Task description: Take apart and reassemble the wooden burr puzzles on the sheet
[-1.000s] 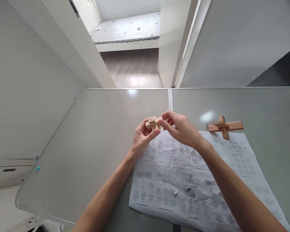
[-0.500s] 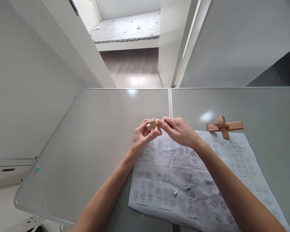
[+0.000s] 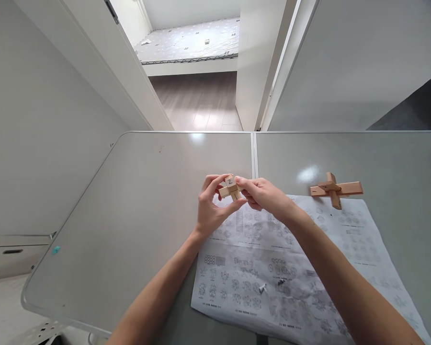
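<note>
Between my two hands is a small light-wood interlocking puzzle (image 3: 232, 188), a cross of short blocks with dark marks on their ends. My left hand (image 3: 215, 203) grips it from the left, fingers at its far side and thumb along its near side. From the right, my right hand (image 3: 260, 191) pinches the block that sticks out that way, thumb on top. The puzzle is held above the far edge of a printed instruction sheet (image 3: 230, 302). To the right, a second, redder wooden cross puzzle (image 3: 335, 189) rests at the sheet's far edge.
A grey table (image 3: 129, 215) with a seam down its middle spreads under my arms. White paper scraps (image 3: 262, 288) lie on the sheet. A teal spot (image 3: 55, 250) marks the table's left edge. Beyond the far edge are white panels and a doorway with wooden floor (image 3: 201, 96).
The light-wood puzzle has been turned, so a marked block end now faces up. My left fingers have shifted to its far side, and my right hand has changed to a pinch on its right block.
</note>
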`<state>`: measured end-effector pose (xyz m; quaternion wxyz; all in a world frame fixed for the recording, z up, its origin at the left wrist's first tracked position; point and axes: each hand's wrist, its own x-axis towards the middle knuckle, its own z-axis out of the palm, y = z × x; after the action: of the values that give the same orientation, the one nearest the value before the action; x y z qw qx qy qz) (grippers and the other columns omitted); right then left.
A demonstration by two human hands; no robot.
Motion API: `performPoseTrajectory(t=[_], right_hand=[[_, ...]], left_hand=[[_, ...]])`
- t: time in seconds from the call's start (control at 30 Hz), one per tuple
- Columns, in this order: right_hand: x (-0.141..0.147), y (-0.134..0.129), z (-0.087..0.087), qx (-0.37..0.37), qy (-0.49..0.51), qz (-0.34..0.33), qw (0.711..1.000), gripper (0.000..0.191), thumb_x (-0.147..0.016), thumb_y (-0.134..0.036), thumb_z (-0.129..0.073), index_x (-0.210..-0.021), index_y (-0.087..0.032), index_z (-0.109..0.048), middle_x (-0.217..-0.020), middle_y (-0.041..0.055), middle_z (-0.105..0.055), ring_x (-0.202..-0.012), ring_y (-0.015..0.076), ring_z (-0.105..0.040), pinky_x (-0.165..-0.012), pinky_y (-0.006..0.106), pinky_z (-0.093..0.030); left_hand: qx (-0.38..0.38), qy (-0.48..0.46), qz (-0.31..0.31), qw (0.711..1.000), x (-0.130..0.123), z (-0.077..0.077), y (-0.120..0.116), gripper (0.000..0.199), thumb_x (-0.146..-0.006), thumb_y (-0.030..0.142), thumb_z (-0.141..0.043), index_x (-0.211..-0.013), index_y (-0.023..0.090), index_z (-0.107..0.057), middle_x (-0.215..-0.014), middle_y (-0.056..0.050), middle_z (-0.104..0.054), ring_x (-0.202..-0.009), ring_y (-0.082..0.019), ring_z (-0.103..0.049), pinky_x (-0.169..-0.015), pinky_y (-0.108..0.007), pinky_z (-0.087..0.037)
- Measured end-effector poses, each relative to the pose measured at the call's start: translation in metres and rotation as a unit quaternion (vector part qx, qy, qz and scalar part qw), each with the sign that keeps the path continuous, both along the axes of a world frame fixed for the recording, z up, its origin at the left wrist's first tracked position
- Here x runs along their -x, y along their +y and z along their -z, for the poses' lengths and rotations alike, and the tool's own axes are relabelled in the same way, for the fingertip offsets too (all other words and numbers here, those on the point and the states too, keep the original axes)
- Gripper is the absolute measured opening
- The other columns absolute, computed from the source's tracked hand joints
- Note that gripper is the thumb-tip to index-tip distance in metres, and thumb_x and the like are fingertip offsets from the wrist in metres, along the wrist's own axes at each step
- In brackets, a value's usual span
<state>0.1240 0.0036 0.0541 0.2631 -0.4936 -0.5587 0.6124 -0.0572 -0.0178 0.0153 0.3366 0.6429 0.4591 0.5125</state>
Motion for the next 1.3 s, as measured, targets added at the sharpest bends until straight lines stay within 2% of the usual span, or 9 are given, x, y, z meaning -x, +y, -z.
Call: performPoseTrajectory(t=[0.1,0.2,0.37,0.53,0.67,0.8,1.07,1.13,1.3], right_hand=[[-0.001,0.001,-0.002,0.038,0.019,-0.007,0.999,0.064,-0.098,-0.074,-0.054,-0.061,-0.024,-0.041,-0.061,-0.0047,-0.030,-0.049,0.0112,-0.027,-0.047,0.029,-0.025],[-0.002,0.001,-0.005,0.042,0.014,-0.015,0.999,0.065,-0.097,-0.075,-0.055,-0.061,-0.023,-0.039,-0.062,-0.0047,-0.031,-0.048,0.0108,-0.027,-0.046,0.029,-0.026],[-0.004,0.001,-0.006,0.049,-0.025,-0.013,0.998,0.067,-0.095,-0.078,-0.055,-0.060,-0.024,-0.038,-0.058,-0.0048,-0.033,-0.049,0.0120,-0.034,-0.051,0.029,-0.033],[-0.017,-0.001,-0.001,-0.005,-0.106,0.009,0.994,0.066,-0.096,-0.079,-0.052,-0.062,-0.023,-0.048,-0.053,-0.0028,-0.044,-0.047,0.0138,-0.042,-0.049,0.028,-0.033],[-0.038,-0.021,0.000,-0.033,-0.148,0.079,0.985,0.066,-0.101,-0.074,-0.048,-0.060,-0.023,-0.043,-0.052,-0.0014,-0.048,-0.050,0.0144,-0.046,-0.050,0.028,-0.036],[-0.062,-0.061,0.003,-0.032,-0.167,0.151,0.974,0.065,-0.103,-0.072,-0.046,-0.060,-0.023,-0.044,-0.053,-0.0004,-0.051,-0.052,0.0150,-0.047,-0.052,0.028,-0.038],[-0.122,-0.139,0.039,0.026,-0.112,0.363,0.924,0.058,-0.094,-0.074,-0.062,-0.069,-0.023,-0.058,-0.063,0.0027,-0.055,-0.055,0.0175,-0.048,-0.047,0.031,-0.041],[-0.132,-0.150,0.047,0.041,-0.087,0.395,0.914,0.053,-0.093,-0.072,-0.066,-0.074,-0.022,-0.062,-0.067,0.0031,-0.056,-0.057,0.0170,-0.048,-0.046,0.030,-0.041],[-0.142,-0.159,0.057,0.038,-0.050,0.465,0.883,0.053,-0.089,-0.071,-0.070,-0.072,-0.023,-0.060,-0.066,0.0004,-0.052,-0.052,0.0134,-0.044,-0.037,0.025,-0.038]], left_hand=[[-0.045,0.044,-0.024,0.998,0.000,-0.001,-0.001,0.056,-0.076,0.045,-0.094,-0.125,0.028,-0.071,-0.114,-0.007,-0.064,-0.102,-0.023,-0.065,-0.083,-0.035,-0.056],[-0.065,0.063,-0.024,0.996,0.001,0.000,0.000,0.056,-0.077,0.043,-0.093,-0.125,0.028,-0.070,-0.114,-0.007,-0.064,-0.100,-0.022,-0.065,-0.081,-0.034,-0.057],[0.037,0.006,0.042,0.998,0.002,0.004,0.005,0.054,-0.080,0.044,-0.091,-0.127,0.027,-0.070,-0.117,-0.007,-0.063,-0.078,-0.013,-0.061,-0.066,-0.027,-0.053],[0.085,-0.022,0.088,0.992,0.002,0.006,0.005,0.059,-0.082,0.044,-0.089,-0.134,0.027,-0.067,-0.129,-0.010,-0.064,-0.079,-0.012,-0.063,-0.067,-0.026,-0.054],[0.108,-0.008,0.091,0.990,0.001,0.003,0.004,0.050,-0.090,0.044,-0.081,-0.133,0.025,-0.066,-0.126,-0.009,-0.068,-0.074,-0.010,-0.062,-0.062,-0.023,-0.052],[0.121,0.002,0.088,0.989,0.001,0.001,0.003,0.034,-0.097,0.043,-0.072,-0.121,0.021,-0.069,-0.115,-0.008,-0.072,-0.073,-0.010,-0.063,-0.061,-0.022,-0.050],[0.116,0.035,0.082,0.989,-0.001,0.002,0.003,0.027,-0.098,0.044,-0.068,-0.107,0.019,-0.073,-0.089,-0.004,-0.074,-0.067,-0.011,-0.061,-0.056,-0.023,-0.045],[0.113,0.043,0.079,0.990,-0.001,0.002,0.002,0.026,-0.098,0.043,-0.068,-0.105,0.019,-0.074,-0.085,-0.003,-0.073,-0.065,-0.011,-0.060,-0.056,-0.023,-0.044],[0.112,0.057,0.086,0.988,0.000,0.003,0.002,0.026,-0.098,0.043,-0.067,-0.101,0.019,-0.076,-0.080,-0.002,-0.072,-0.062,-0.011,-0.055,-0.057,-0.024,-0.044]])
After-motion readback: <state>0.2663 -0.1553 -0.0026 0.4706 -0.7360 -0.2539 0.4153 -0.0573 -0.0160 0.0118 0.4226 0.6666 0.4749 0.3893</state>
